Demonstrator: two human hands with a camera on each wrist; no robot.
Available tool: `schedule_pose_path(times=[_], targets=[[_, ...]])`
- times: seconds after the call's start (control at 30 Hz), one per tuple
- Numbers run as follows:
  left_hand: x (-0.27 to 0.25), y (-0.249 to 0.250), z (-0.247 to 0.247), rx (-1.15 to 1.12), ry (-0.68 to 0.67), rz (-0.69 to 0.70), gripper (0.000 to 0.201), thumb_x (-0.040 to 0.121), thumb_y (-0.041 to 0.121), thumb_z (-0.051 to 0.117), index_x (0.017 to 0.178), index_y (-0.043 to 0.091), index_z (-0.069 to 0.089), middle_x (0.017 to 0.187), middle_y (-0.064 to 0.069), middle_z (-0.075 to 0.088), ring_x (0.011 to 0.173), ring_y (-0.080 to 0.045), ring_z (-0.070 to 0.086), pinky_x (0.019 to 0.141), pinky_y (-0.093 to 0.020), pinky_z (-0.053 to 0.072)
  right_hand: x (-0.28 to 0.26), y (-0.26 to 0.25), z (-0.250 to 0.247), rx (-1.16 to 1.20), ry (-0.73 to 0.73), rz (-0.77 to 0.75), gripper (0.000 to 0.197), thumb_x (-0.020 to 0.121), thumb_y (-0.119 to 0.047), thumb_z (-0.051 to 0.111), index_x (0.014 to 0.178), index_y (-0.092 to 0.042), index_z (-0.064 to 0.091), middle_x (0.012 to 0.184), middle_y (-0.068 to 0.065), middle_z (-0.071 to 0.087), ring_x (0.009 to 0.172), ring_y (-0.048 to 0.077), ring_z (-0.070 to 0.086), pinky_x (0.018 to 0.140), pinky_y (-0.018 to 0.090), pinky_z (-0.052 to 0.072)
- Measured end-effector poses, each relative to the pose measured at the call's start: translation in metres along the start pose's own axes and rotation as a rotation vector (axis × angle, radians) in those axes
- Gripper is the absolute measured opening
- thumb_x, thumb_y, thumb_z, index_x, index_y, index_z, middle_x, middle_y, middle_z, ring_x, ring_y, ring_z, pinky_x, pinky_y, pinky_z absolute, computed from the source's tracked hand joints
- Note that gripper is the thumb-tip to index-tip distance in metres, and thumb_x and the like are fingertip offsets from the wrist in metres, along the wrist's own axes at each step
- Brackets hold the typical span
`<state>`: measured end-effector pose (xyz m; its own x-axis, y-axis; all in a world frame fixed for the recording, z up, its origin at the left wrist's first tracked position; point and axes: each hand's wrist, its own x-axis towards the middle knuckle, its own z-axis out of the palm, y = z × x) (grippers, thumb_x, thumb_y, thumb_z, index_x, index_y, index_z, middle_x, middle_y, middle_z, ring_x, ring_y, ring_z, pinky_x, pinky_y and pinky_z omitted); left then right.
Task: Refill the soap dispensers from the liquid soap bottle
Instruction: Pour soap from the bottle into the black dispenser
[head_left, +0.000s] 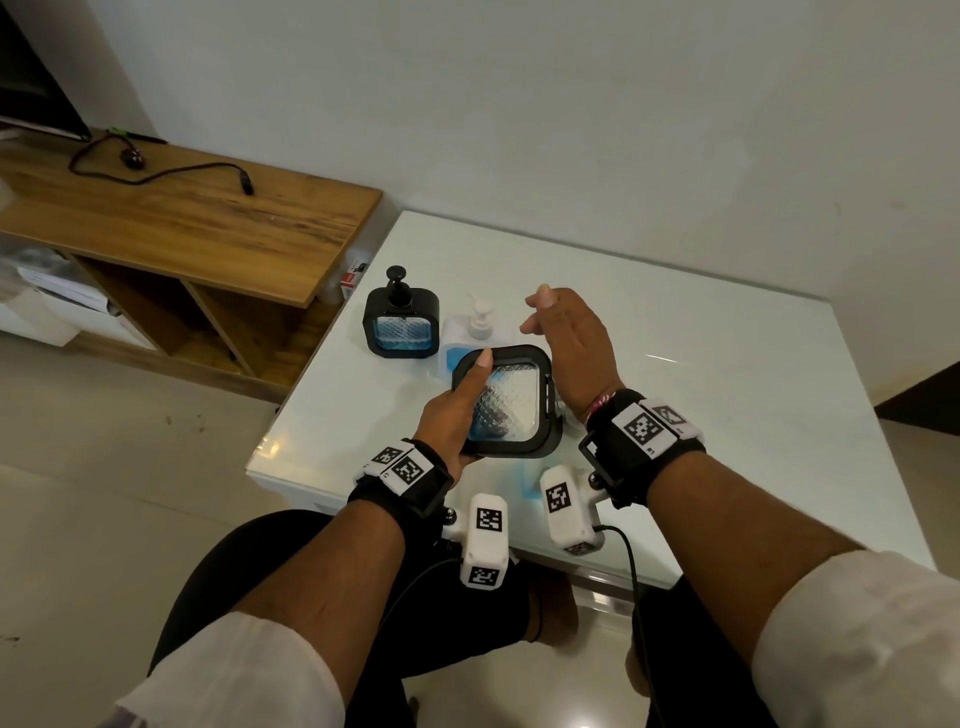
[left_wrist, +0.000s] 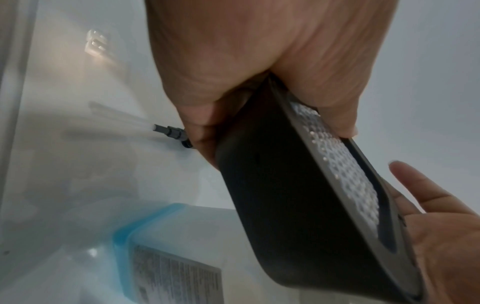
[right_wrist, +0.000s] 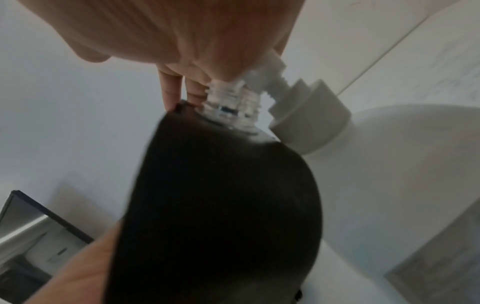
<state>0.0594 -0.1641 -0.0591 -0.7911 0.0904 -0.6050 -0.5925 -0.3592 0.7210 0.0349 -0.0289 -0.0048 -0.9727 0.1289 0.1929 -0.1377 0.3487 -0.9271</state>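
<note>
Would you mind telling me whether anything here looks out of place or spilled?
The dispenser in the left hand is tilted with a bare threaded neck; a black pump lies loose on the table. A blue patch near the table's front edge may be soap or reflection.

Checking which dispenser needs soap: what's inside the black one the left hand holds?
Held dispenser: its textured window looks clear, no blue visible. The left hand covers one side, so the exact level is uncertain.

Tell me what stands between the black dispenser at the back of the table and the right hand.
In the head view, the white soap bottle with its pump stands between the back dispenser and the right hand.
</note>
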Motion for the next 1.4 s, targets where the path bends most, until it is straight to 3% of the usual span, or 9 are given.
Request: schedule_pose_path(times=[0.07, 0.27, 0.47, 0.7, 0.87, 1.0, 1.13, 1.27, 1.4], targets=[[-0.001, 0.0, 0.001, 0.004, -0.003, -0.005, 0.067, 0.071, 0.063, 0.075, 0.119, 0.017, 0.069, 0.111, -0.007, 0.078, 0.101, -0.026, 0.075, 0.081, -0.04, 0.062, -0.001, 0.001, -0.001, -0.008, 0.002, 0.005, 0.053, 0.09, -0.057, 0.036, 0.098, -0.012, 0.062, 0.081, -0.006, 0.064, 0.076, -0.002, 0.057, 0.075, 0.014, 0.042], [-0.003, -0.001, -0.002, -0.001, -0.009, -0.006, 0.078, 0.06, 0.065, 0.075, 0.121, 0.017, 0.069, 0.113, -0.007, 0.077, 0.105, -0.026, 0.073, 0.08, -0.04, 0.062, 0.001, -0.006, 0.0, 0.074, 0.032, 0.034, 0.056, 0.089, -0.062, 0.033, 0.099, -0.015, 0.061, 0.091, 0.003, 0.068, 0.091, 0.011, 0.061, 0.087, 0.029, 0.046], [-0.001, -0.001, 0.0, 0.001, 0.003, -0.008, 0.077, 0.063, 0.065, 0.075, 0.122, 0.016, 0.069, 0.112, -0.007, 0.078, 0.103, -0.027, 0.074, 0.081, -0.041, 0.062, -0.001, -0.003, 0.0, 0.006, -0.029, 0.067, 0.06, 0.089, -0.06, 0.032, 0.103, -0.01, 0.06, 0.09, 0.005, 0.066, 0.081, 0.005, 0.057, 0.076, 0.021, 0.041], [-0.002, 0.0, 0.0, -0.007, -0.002, -0.01, 0.083, 0.057, 0.066, 0.076, 0.124, 0.016, 0.068, 0.113, -0.007, 0.077, 0.104, -0.026, 0.074, 0.081, -0.041, 0.062, 0.001, -0.006, -0.001, 0.063, 0.009, 0.077, 0.056, 0.09, -0.06, 0.03, 0.101, -0.014, 0.061, 0.094, 0.004, 0.067, 0.089, 0.008, 0.059, 0.082, 0.024, 0.042], [-0.001, 0.001, -0.001, 0.013, 0.023, -0.001, 0.095, 0.05, 0.07, 0.078, 0.126, 0.016, 0.068, 0.115, -0.008, 0.077, 0.106, -0.029, 0.073, 0.094, -0.05, 0.059, 0.004, -0.002, 0.0, 0.047, 0.007, 0.079, 0.057, 0.09, -0.06, 0.031, 0.1, -0.012, 0.061, 0.091, 0.002, 0.067, 0.088, 0.007, 0.06, 0.082, 0.025, 0.044], [-0.001, 0.0, 0.0, 0.006, 0.013, 0.003, 0.089, 0.052, 0.067, 0.079, 0.124, 0.015, 0.069, 0.112, -0.008, 0.078, 0.104, -0.028, 0.074, 0.092, -0.047, 0.06, 0.0, 0.0, 0.001, 0.018, -0.015, 0.077, 0.059, 0.089, -0.06, 0.032, 0.099, -0.01, 0.061, 0.089, 0.007, 0.067, 0.08, 0.008, 0.058, 0.075, 0.022, 0.043], [-0.001, -0.002, -0.001, 0.003, 0.007, 0.006, 0.087, 0.054, 0.068, 0.079, 0.124, 0.016, 0.069, 0.112, -0.007, 0.078, 0.104, -0.028, 0.074, 0.093, -0.049, 0.06, 0.003, -0.001, -0.001, 0.077, 0.012, 0.097, 0.05, 0.091, -0.06, 0.032, 0.097, -0.021, 0.063, 0.092, 0.005, 0.068, 0.086, 0.007, 0.06, 0.078, 0.023, 0.042], [0.0, -0.001, -0.001, 0.005, 0.007, 0.006, 0.084, 0.057, 0.066, 0.078, 0.123, 0.015, 0.069, 0.111, -0.007, 0.078, 0.103, -0.026, 0.075, 0.088, -0.046, 0.062, 0.008, 0.001, -0.003, 0.09, 0.004, 0.12, 0.053, 0.093, -0.06, 0.031, 0.099, -0.02, 0.065, 0.094, 0.005, 0.069, 0.094, 0.013, 0.062, 0.081, 0.027, 0.044], [0.001, -0.001, -0.001, 0.003, 0.003, -0.008, 0.066, 0.074, 0.061, 0.076, 0.121, 0.015, 0.069, 0.11, -0.008, 0.078, 0.101, -0.026, 0.075, 0.082, -0.042, 0.063, 0.006, 0.003, 0.0, 0.041, -0.013, 0.111, 0.056, 0.091, -0.061, 0.03, 0.097, -0.017, 0.065, 0.091, 0.004, 0.068, 0.09, 0.014, 0.062, 0.083, 0.028, 0.046]])
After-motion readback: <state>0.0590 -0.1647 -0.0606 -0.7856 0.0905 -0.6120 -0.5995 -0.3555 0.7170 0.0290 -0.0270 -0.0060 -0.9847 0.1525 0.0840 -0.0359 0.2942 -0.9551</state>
